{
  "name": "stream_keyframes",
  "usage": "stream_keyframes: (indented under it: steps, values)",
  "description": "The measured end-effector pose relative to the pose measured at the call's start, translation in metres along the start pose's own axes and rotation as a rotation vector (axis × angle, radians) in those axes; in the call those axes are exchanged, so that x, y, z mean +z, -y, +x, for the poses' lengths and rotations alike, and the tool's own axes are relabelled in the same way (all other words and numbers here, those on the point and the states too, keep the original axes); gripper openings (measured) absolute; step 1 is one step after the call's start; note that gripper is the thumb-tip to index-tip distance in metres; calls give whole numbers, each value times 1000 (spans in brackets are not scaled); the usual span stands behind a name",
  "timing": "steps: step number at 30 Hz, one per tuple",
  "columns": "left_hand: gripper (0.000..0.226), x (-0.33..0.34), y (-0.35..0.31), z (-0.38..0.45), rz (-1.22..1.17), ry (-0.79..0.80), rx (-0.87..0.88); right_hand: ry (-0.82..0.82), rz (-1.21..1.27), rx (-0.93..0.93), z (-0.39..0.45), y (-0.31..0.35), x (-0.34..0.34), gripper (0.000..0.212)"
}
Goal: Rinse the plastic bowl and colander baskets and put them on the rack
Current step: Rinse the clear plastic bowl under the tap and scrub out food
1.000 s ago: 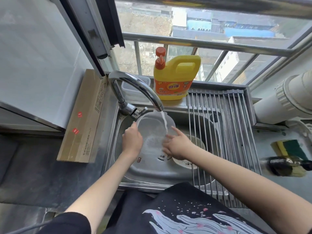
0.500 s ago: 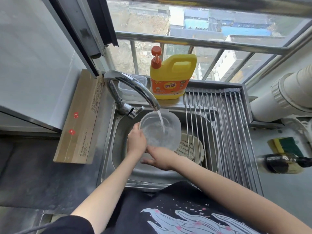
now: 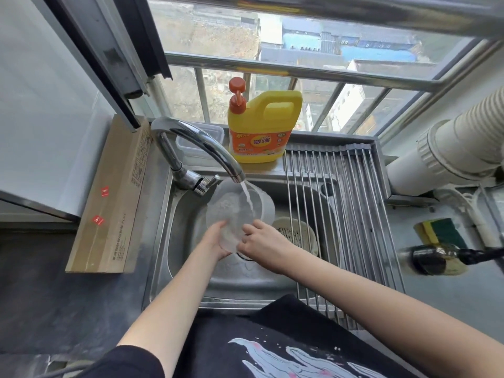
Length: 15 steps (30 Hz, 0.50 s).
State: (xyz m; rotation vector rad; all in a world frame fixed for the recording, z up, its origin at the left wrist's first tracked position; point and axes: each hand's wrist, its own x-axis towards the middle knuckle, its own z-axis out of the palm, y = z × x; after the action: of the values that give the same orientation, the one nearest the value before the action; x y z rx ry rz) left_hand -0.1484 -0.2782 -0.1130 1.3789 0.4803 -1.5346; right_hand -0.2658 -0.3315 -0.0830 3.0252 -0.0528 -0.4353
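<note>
bowl [image 3: 240, 211], clear plastic, sits tilted under the running tap [image 3: 201, 148] over the sink [image 3: 163, 241]. left hand [image 3: 215, 241] cups its near rim from below, fingers curled on it; right hand [image 3: 261, 242] pinches the same rim just beside. colander basket [image 3: 297, 233] lies right of the grip, under the rack [image 3: 341, 214]. beyond the grip, a yellow soap jug [image 3: 261, 132] shows an orange label, writing unreadable; left of it, the cardboard box [image 3: 109, 203] reads "plus".

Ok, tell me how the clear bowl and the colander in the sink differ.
The clear bowl is see-through, the colander cream and perforated. The bowl is held tilted under the running water by the left hand and right hand; the colander lies untouched, partly beneath the rack. Both are in the sink.
</note>
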Motion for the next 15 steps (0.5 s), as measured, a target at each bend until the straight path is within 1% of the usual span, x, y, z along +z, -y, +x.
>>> stream_keyframes:
  steps: [2,3,4,5,6,7,8,9,11,12,13,15]
  values:
    - [45,0,0,0,-109,-44,-69,35,148,1,-2,-11,-7,10]
    - [49,-2,2,7,-113,-67,-82,80,262,25,-1,-15,-13,13]
    - [50,-2,3,9,-102,-98,-79,151,370,90,2,-18,-21,28]
    - [51,-2,5,10,-53,-141,-61,216,439,169,6,-20,-27,37]
    - [53,-5,8,17,-3,-174,-38,256,466,250,12,-24,-29,37]
    - [58,-6,12,23,45,-220,-5,289,459,338,18,-27,-25,32]
    - [58,-9,15,28,115,-274,40,339,427,410,24,-29,-19,33]
    - [55,-10,16,31,219,-332,101,414,383,447,28,-30,-12,44]
    - [45,-6,10,11,464,-379,183,562,315,418,34,-30,2,67]
    - [40,-3,7,5,546,-371,187,603,300,365,36,-29,6,72]
    - [36,-4,3,2,604,-366,168,615,286,288,36,-28,10,73]
    - [32,-3,-4,-5,740,-296,123,560,203,59,35,-28,16,65]
